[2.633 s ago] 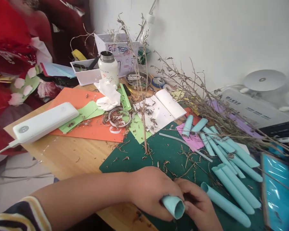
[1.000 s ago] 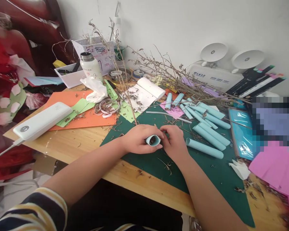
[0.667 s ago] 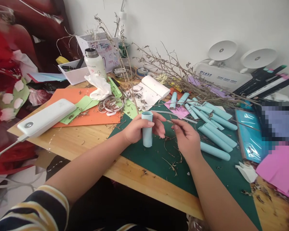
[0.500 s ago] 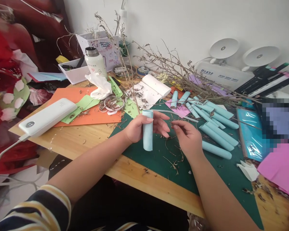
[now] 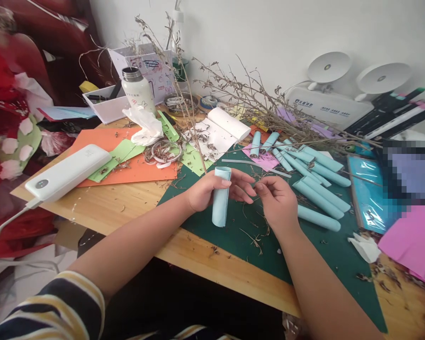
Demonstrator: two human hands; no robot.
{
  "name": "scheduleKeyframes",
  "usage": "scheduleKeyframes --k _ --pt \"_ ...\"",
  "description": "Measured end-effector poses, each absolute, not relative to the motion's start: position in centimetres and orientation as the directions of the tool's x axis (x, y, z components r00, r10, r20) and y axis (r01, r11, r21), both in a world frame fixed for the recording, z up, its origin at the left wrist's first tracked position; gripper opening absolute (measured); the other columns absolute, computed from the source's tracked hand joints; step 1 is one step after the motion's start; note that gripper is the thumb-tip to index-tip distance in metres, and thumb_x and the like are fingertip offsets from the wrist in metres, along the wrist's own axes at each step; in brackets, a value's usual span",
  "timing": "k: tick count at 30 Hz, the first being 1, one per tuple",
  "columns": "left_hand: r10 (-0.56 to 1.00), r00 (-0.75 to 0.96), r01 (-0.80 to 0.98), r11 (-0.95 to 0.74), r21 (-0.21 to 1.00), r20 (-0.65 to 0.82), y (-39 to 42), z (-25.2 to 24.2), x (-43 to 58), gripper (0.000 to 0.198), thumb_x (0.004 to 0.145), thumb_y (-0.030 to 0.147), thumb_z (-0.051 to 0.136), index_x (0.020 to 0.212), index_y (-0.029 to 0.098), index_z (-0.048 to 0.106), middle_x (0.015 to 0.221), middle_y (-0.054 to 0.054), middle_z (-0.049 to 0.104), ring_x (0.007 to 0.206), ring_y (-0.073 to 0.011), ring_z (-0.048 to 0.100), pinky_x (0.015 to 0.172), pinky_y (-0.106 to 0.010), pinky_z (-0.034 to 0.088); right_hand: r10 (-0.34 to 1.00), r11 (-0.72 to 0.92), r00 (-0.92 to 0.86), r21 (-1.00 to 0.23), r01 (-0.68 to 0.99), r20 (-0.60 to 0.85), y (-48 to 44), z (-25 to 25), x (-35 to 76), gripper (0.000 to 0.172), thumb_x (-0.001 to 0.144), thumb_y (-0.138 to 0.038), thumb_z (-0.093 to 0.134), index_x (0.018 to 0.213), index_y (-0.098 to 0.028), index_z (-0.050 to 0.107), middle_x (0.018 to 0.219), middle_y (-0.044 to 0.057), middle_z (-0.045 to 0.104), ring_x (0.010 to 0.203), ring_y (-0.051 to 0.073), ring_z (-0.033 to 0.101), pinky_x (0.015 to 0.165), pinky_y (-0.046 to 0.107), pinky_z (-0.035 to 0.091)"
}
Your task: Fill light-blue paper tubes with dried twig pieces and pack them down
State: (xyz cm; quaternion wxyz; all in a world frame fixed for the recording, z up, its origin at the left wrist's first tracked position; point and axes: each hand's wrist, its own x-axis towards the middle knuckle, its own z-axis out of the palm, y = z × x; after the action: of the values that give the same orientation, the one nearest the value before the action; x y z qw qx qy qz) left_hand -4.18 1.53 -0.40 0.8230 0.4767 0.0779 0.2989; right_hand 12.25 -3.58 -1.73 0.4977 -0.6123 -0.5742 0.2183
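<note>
A rolled light-blue paper tube [image 5: 220, 200] stands nearly upright in my left hand [image 5: 205, 189], held under the thumb, with the other fingers stretched out behind it to the right. Close to those fingertips is my right hand [image 5: 279, 203], its thumb and index finger pinched together. Whatever sits in that pinch is too small to make out. Under both hands lies a dark green mat [image 5: 212, 245] with bits of dry twig [image 5: 255, 241] strewn over it. More light-blue paper tubes [image 5: 322, 200] are piled on the mat to the right of my right hand.
Dry branches [image 5: 244, 89] spread across the back, before a white router [image 5: 329, 108]. At the left are a white power bank [image 5: 69, 172], orange paper [image 5: 145, 174] and an open white bottle [image 5: 138, 92]. A blue packet [image 5: 370, 193] and pink paper [image 5: 411, 245] lie right.
My left hand and the paper tube have shifted slightly right and down, bringing its fingertips closer to my right hand. The right hand still pinches.
</note>
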Motion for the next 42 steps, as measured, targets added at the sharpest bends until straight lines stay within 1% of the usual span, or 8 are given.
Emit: scheduleKeyframes --k 11,22,26,29,31,36,39,42 --pt "0.532 0.791 -0.339 -0.027 0.941 0.3 1.1 0.2 -4.5 0.035 0.064 0.018 0.057 0.099 0.016 0.058 0.104 -0.01 0.055 0.094 -0.0227 0.053 0.082 -0.035 0.04 0.863 0.308 0.314 -0.905 0.293 0.395 -4.5 -1.3 12.1 0.011 0.071 -0.025 0.056 0.082 -0.023 0.059 0.074 0.001 0.06 0.058 0.011 0.052 0.053 0.026 0.044" --pt "0.35 0.853 -0.311 -0.255 0.916 0.387 0.2 0.3 -3.9 0.036 0.069 0.018 0.054 0.104 0.012 0.051 0.1 -0.014 0.056 0.095 -0.0214 0.051 0.084 -0.035 0.04 0.745 0.481 0.457 -0.866 0.135 0.485 -5.3 0.6 11.0 0.009 0.073 -0.029 0.055 0.067 -0.021 0.057 0.052 -0.003 0.05 0.043 0.008 0.043 0.044 0.025 0.037" --pt "0.284 0.879 -0.291 -0.314 0.904 0.382 -0.5 0.4 -3.6 0.037 0.07 0.018 0.053 0.106 0.012 0.048 0.099 -0.013 0.056 0.093 -0.02 0.052 0.084 -0.034 0.04 0.692 0.585 0.318 -0.762 0.278 0.648 -5.8 1.0 10.6 0.015 0.073 -0.036 0.054 0.066 -0.023 0.054 0.052 -0.002 0.048 0.049 0.012 0.046 0.047 0.028 0.039" --pt "0.268 0.888 -0.275 -0.342 0.899 0.374 -0.6 0.2 -3.4 0.032 0.069 0.02 0.053 0.101 0.012 0.05 0.097 -0.011 0.056 0.092 -0.0196 0.051 0.084 -0.032 0.04 0.678 0.65 0.172 -0.692 0.313 0.715 -6.2 1.2 10.3 0.003 0.074 -0.024 0.054 0.075 -0.026 0.057 0.058 -0.001 0.054 0.055 0.013 0.05 0.051 0.03 0.042" --pt "0.275 0.895 -0.254 -0.33 0.909 0.35 -0.5 0.1 -3.5 0.03 0.069 0.021 0.054 0.097 0.012 0.051 0.095 -0.011 0.056 0.091 -0.0194 0.051 0.082 -0.03 0.041 0.682 0.68 0.112 -0.684 0.265 0.722 -6.5 1.3 10.2 0.016 0.075 -0.015 0.051 0.083 -0.027 0.057 0.065 -0.001 0.059 0.062 0.014 0.053 0.057 0.031 0.045" --pt "0.303 0.914 -0.195 -0.257 0.947 0.271 -0.4 0.0 -3.5 0.024 0.067 0.021 0.053 0.09 0.013 0.051 0.085 -0.005 0.055 0.084 -0.0168 0.051 0.078 -0.028 0.042 0.757 0.642 -0.086 -0.712 0.284 0.648 -7.1 1.4 10.3 0.035 0.076 -0.004 0.043 0.098 -0.028 0.054 0.087 0.0 0.064 0.092 0.018 0.056 0.077 0.038 0.046" --pt "0.32 0.9 -0.225 -0.241 0.944 0.296 -0.4 0.1 -3.4 0.016 0.067 0.019 0.052 0.082 0.012 0.051 0.081 -0.003 0.053 0.077 -0.0141 0.049 0.073 -0.025 0.043 0.776 0.629 -0.27 -0.659 0.413 0.57 -7.1 1.6 10.4 0.041 0.077 -0.002 0.039 0.107 -0.027 0.049 0.103 0.001 0.06 0.106 0.018 0.049 0.094 0.045 0.034" --pt "0.326 0.892 -0.244 -0.239 0.94 0.314 -0.4 0.2 -3.4 0.014 0.067 0.016 0.051 0.08 0.012 0.05 0.078 -0.003 0.051 0.073 -0.0128 0.048 0.068 -0.023 0.043 0.778 0.629 -0.362 -0.637 0.445 0.514 -7.1 1.8 10.5 0.042 0.078 -0.003 0.034 0.112 -0.026 0.045 0.115 0.002 0.055 0.114 0.018 0.042 0.099 0.047 0.028"
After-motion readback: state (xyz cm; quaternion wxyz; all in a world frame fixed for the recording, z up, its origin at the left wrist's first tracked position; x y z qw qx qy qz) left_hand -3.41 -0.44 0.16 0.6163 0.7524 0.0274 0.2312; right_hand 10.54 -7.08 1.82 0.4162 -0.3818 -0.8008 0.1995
